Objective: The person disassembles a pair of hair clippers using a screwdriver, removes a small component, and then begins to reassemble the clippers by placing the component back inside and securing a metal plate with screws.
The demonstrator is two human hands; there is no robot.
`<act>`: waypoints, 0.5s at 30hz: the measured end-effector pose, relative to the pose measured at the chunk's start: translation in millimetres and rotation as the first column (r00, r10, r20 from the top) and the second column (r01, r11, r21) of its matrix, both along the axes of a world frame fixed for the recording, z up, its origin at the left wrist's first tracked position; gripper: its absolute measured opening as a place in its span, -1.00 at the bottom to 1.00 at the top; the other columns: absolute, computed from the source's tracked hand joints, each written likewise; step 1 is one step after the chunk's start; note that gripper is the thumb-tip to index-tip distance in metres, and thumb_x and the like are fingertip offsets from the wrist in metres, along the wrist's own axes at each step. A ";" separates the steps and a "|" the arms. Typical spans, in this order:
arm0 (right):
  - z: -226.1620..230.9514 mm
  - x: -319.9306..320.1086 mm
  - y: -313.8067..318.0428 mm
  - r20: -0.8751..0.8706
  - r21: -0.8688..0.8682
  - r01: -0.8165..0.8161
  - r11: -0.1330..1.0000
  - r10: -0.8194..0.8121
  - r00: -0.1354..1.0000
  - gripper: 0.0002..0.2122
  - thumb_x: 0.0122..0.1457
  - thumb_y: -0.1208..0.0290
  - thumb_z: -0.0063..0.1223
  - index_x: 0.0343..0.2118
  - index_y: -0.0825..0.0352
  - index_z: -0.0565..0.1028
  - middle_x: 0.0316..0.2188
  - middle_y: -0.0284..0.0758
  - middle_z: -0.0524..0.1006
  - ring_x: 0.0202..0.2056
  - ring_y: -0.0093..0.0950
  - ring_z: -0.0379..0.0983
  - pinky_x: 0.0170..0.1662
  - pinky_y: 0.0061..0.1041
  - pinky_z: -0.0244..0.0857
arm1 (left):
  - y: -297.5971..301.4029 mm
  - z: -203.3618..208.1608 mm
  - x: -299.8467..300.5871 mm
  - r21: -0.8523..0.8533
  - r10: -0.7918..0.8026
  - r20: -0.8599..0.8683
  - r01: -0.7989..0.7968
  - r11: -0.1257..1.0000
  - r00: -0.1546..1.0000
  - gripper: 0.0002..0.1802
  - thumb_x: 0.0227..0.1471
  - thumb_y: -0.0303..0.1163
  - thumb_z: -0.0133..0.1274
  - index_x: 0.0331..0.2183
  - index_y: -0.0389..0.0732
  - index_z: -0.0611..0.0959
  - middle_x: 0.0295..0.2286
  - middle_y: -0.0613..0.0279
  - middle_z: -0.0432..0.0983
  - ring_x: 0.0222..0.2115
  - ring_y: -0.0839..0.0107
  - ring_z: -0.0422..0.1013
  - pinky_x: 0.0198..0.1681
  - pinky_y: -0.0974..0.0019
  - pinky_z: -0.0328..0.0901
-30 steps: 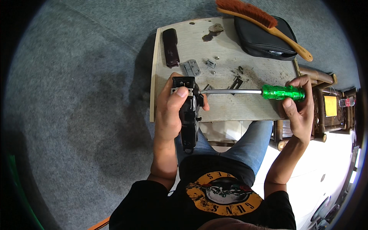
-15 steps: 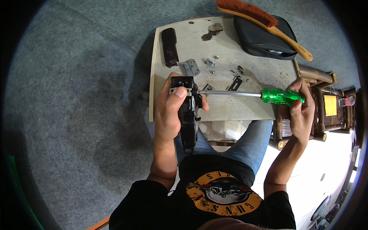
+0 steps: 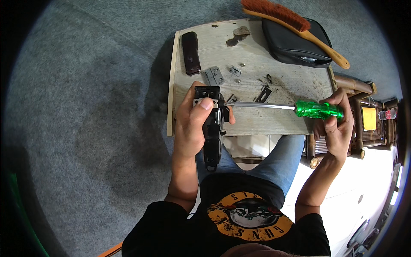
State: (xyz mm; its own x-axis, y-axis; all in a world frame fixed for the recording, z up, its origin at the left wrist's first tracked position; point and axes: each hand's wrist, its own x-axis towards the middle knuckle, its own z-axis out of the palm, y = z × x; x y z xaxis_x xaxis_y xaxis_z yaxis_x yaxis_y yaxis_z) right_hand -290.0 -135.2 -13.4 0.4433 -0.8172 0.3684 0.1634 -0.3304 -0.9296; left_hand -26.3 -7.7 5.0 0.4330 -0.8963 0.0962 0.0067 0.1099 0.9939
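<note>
My left hand (image 3: 190, 122) is wrapped round the black body of a hair clipper (image 3: 212, 141), its inner parts exposed and its loop end pointing toward me. The thumb presses on a pale metal piece near the clipper's far end. In my right hand (image 3: 338, 124) is the green handle of a screwdriver (image 3: 317, 110), held between thumb and fingers. Its long steel shaft runs left across the table, and the tip meets the clipper's right side near the far end. Whether the tip sits in a screw is too small to tell.
On the wooden table (image 3: 291, 124) lie a dark brown clipper cover (image 3: 191, 53), a grey metal blade (image 3: 213, 76), a small metal block (image 3: 234, 70) and a slotted dark plate (image 3: 263, 94). A brush (image 3: 314, 39) rests across a black zip case (image 3: 274, 40). Bamboo furniture (image 3: 355, 85) stands at right.
Both hands have shifted slightly to the right, with the clipper and the screwdriver. The screwdriver's handle has turned a little, and its tip stays at the clipper's side.
</note>
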 end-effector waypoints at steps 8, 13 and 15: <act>2.1 15.4 3.3 0.030 -0.112 0.112 0.987 -0.109 0.994 -0.38 0.13 -0.13 0.32 -0.22 0.42 0.34 -0.59 -0.46 0.39 -0.75 -0.76 0.19 -0.68 -0.75 0.08 | 2.4 -1.9 6.8 -0.047 -0.076 -0.097 0.072 0.996 0.992 -0.65 0.21 -0.16 -0.13 -0.20 -0.27 0.48 -0.55 0.06 0.56 -0.50 0.40 0.51 -0.34 0.38 0.37; 0.8 -3.5 -2.6 -0.041 0.078 -0.105 0.991 0.108 0.993 -0.35 0.16 -0.19 0.25 -0.19 0.45 0.34 -0.59 -0.43 0.41 -0.71 -0.76 0.23 -0.65 -0.74 0.11 | 2.5 -8.8 10.4 -0.099 -0.095 -0.160 0.080 0.992 0.983 -0.67 0.22 -0.15 -0.13 -0.24 -0.25 0.47 -0.56 0.08 0.54 -0.51 0.38 0.51 -0.36 0.38 0.36; 4.6 7.5 1.5 0.039 0.040 -0.100 0.994 0.098 0.994 -0.35 0.18 -0.17 0.23 -0.14 0.44 0.31 -0.57 -0.42 0.41 -0.69 -0.74 0.25 -0.65 -0.75 0.10 | 3.2 -7.2 9.5 -0.054 -0.082 -0.161 0.074 0.996 0.984 -0.67 0.21 -0.15 -0.13 -0.25 -0.24 0.47 -0.56 0.08 0.54 -0.51 0.39 0.50 -0.36 0.38 0.36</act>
State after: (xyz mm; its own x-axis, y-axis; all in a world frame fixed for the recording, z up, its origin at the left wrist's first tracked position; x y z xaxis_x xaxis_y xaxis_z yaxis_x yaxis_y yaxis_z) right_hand -282.6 -133.6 -8.8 0.5095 -0.7850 0.3523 0.2276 -0.2719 -0.9350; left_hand -16.8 -4.5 -2.2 0.3754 -0.9240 0.0733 0.1780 0.1495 0.9726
